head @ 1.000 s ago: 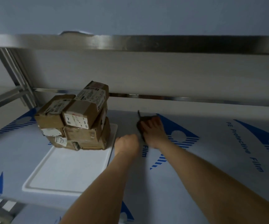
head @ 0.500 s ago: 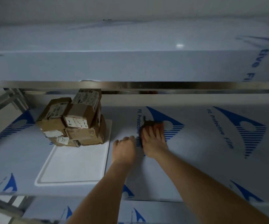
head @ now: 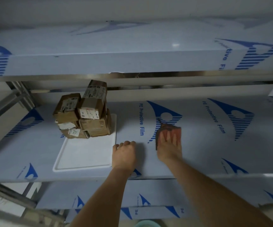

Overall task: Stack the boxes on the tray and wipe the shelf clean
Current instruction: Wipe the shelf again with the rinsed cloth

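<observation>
Several brown cardboard boxes (head: pixel 86 115) stand stacked at the far end of a white tray (head: pixel 85 154) on the left of the middle shelf (head: pixel 214 145), which is covered in blue-printed protective film. My right hand (head: pixel 169 145) lies flat with straight fingers on a dark reddish cloth (head: pixel 167 129), pressing it onto the shelf right of the tray. My left hand (head: pixel 124 153) rests on the shelf beside the tray's right rim, fingers curled under, holding nothing that I can see.
An upper shelf (head: pixel 132 59) overhangs the work area with a metal front edge. A lower shelf (head: pixel 149 197) shows beneath. Metal frame posts (head: pixel 18 95) stand at the left. The shelf stretches bare to the right of the cloth.
My right hand has slid the cloth to the right along the shelf, away from the tray. The left hand stays by the tray's edge. The camera has pulled back and tilted up.
</observation>
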